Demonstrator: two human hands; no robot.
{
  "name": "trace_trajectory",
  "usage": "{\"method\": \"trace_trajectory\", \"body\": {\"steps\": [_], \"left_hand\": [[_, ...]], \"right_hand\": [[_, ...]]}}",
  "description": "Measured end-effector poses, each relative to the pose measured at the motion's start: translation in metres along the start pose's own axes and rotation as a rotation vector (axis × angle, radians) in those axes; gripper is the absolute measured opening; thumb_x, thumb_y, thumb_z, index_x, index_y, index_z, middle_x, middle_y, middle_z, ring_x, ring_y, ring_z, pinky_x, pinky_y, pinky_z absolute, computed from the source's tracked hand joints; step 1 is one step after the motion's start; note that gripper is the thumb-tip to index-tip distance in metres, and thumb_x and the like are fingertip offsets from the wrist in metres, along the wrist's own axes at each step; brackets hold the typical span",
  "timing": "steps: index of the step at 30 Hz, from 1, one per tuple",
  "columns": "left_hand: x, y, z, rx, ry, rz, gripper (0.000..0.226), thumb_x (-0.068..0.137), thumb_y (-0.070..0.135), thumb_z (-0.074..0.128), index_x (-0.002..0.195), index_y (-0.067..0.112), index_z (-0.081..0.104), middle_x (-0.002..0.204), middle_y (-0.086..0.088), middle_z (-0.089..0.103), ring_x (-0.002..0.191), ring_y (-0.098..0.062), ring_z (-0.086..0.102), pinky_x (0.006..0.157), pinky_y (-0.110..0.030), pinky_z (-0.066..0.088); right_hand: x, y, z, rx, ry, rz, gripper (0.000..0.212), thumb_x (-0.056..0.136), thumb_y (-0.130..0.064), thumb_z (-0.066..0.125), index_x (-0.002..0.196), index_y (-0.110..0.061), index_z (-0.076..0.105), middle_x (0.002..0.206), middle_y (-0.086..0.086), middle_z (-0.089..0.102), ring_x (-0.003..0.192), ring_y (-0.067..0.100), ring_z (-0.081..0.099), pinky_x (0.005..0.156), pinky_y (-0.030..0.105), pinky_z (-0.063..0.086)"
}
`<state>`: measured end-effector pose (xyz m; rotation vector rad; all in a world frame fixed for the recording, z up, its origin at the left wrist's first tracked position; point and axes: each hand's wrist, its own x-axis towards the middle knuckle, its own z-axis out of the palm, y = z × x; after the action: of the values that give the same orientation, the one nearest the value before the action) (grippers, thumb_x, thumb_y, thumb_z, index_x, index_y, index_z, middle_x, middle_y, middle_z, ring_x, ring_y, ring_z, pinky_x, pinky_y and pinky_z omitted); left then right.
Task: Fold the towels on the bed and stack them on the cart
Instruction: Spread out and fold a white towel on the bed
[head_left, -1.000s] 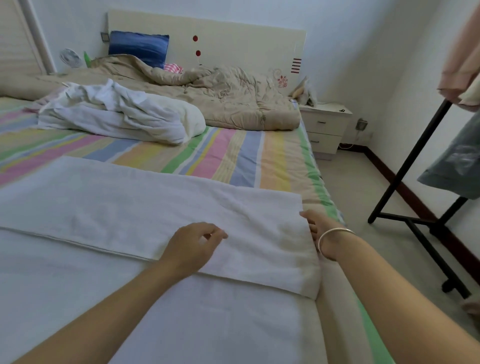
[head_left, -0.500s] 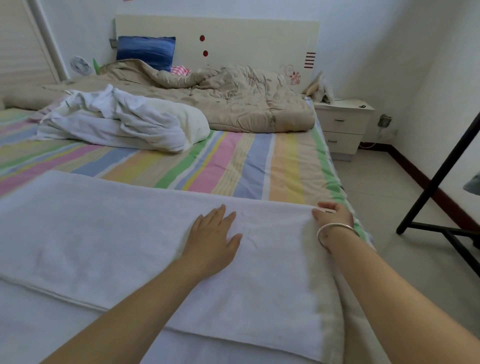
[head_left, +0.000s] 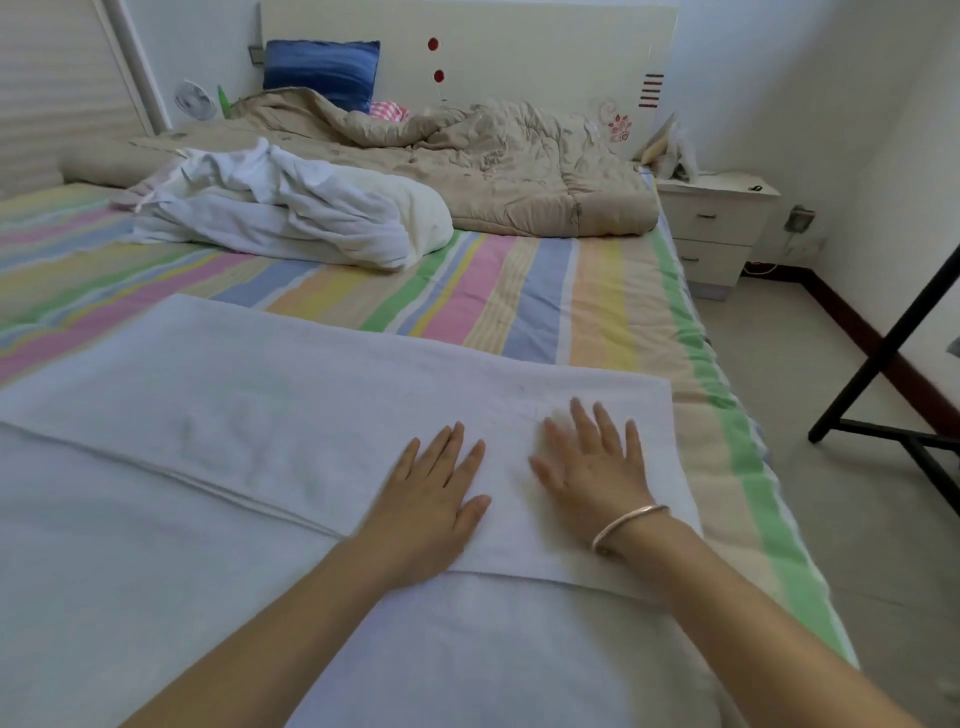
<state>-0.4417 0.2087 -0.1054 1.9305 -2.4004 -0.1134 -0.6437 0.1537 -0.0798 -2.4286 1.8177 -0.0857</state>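
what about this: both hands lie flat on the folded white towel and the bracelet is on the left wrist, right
No: the head view shows the bracelet on the right wrist. The left hand and right hand do lie flat on the folded white towel.

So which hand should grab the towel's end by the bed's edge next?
Probably the right hand: it lies flat on the towel nearest that short edge; the left hand rests farther in.

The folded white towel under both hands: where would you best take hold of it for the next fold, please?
Probably its right short edge, pinched at both corners, approached from the right side of the bed. The towel lies flat, that edge is free, and the left hand and right hand rest flat beside it.
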Motion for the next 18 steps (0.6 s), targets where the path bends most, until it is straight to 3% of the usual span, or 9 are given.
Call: {"method": "trace_trajectory", "body": {"steps": [2, 4, 6, 8, 10, 12, 14, 15, 18], "left_hand": [[-0.034, -0.001, 0.002, -0.011, -0.029, 0.034, 0.104, 0.059, 0.066, -0.043, 0.152, 0.026, -0.019, 0.158, 0.001, -0.029, 0.144, -0.011, -0.028, 0.119, -0.038, -0.015], [-0.068, 0.000, 0.001, -0.017, -0.042, 0.076, 0.099, 0.063, 0.065, -0.039, 0.152, 0.027, -0.018, 0.158, 0.003, -0.028, 0.144, -0.009, -0.029, 0.119, -0.037, -0.014], [-0.101, -0.001, -0.001, -0.054, -0.052, 0.112, 0.093, 0.070, 0.064, -0.031, 0.154, 0.029, -0.011, 0.159, 0.007, -0.023, 0.144, -0.005, -0.026, 0.119, -0.034, -0.015], [-0.128, -0.009, -0.005, -0.140, -0.036, 0.142, 0.088, 0.078, 0.065, -0.021, 0.156, 0.031, 0.003, 0.161, 0.011, -0.012, 0.146, -0.001, -0.017, 0.119, -0.026, -0.013], [-0.153, -0.023, -0.007, -0.247, 0.004, 0.158, 0.076, 0.090, 0.067, -0.003, 0.154, 0.032, 0.020, 0.161, 0.014, 0.006, 0.147, 0.001, -0.002, 0.119, -0.020, -0.006], [-0.171, -0.036, -0.008, -0.344, 0.055, 0.148, 0.064, 0.094, 0.057, 0.015, 0.148, 0.032, 0.036, 0.158, 0.015, 0.022, 0.145, 0.003, 0.012, 0.118, -0.016, 0.002], [-0.186, -0.046, -0.009, -0.421, 0.124, 0.121, 0.056, 0.094, 0.050, 0.025, 0.141, 0.031, 0.048, 0.152, 0.015, 0.036, 0.140, 0.007, 0.023, 0.116, -0.013, 0.008], [-0.197, -0.052, -0.011, -0.442, 0.158, 0.102, 0.052, 0.094, 0.046, 0.029, 0.138, 0.030, 0.052, 0.149, 0.016, 0.041, 0.136, 0.010, 0.025, 0.115, -0.012, 0.011], [-0.226, -0.075, -0.008, -0.423, 0.258, 0.037, 0.041, 0.094, 0.033, 0.039, 0.130, 0.030, 0.059, 0.142, 0.017, 0.048, 0.133, 0.006, 0.034, 0.114, -0.020, 0.025]], "right_hand": [[-0.030, -0.022, 0.010, -0.105, -0.183, -0.143, 0.063, 0.097, -0.057, 0.009, 0.153, -0.032, -0.004, 0.161, 0.000, -0.017, 0.147, 0.020, -0.018, 0.118, 0.045, -0.013], [-0.054, -0.031, 0.012, -0.124, -0.254, -0.185, 0.063, 0.096, -0.059, 0.003, 0.153, -0.034, -0.008, 0.160, -0.001, -0.018, 0.147, 0.018, -0.019, 0.118, 0.044, -0.011], [-0.081, -0.042, 0.012, -0.108, -0.243, -0.205, 0.091, 0.073, -0.075, -0.022, 0.153, -0.034, -0.008, 0.161, -0.002, -0.016, 0.147, 0.018, -0.017, 0.118, 0.041, -0.011], [-0.111, -0.057, 0.014, -0.114, -0.220, -0.256, 0.124, 0.043, -0.075, -0.046, 0.153, -0.032, -0.009, 0.160, -0.003, -0.017, 0.148, 0.018, -0.015, 0.116, 0.039, -0.012], [-0.141, -0.080, 0.016, -0.077, -0.194, -0.313, 0.123, 0.046, -0.074, -0.046, 0.153, -0.030, -0.004, 0.158, -0.004, -0.018, 0.148, 0.021, -0.012, 0.114, 0.036, -0.014], [-0.167, -0.105, 0.020, 0.000, -0.122, -0.398, 0.105, 0.071, -0.078, -0.025, 0.154, -0.026, 0.011, 0.158, -0.002, -0.005, 0.149, 0.026, 0.002, 0.115, 0.038, -0.007], [-0.190, -0.131, 0.030, -0.023, 0.029, -0.467, 0.080, 0.089, -0.072, 0.015, 0.149, -0.022, 0.033, 0.157, 0.005, 0.027, 0.143, 0.029, 0.030, 0.117, 0.047, 0.019], [-0.201, -0.147, 0.038, -0.024, 0.075, -0.507, 0.077, 0.086, -0.069, 0.032, 0.146, -0.021, 0.038, 0.152, 0.007, 0.037, 0.138, 0.030, 0.039, 0.115, 0.052, 0.027], [-0.218, -0.188, 0.063, -0.020, 0.158, -0.610, 0.099, 0.064, -0.065, 0.066, 0.146, -0.018, 0.037, 0.150, 0.011, 0.039, 0.137, 0.034, 0.040, 0.104, 0.057, 0.022]]}}
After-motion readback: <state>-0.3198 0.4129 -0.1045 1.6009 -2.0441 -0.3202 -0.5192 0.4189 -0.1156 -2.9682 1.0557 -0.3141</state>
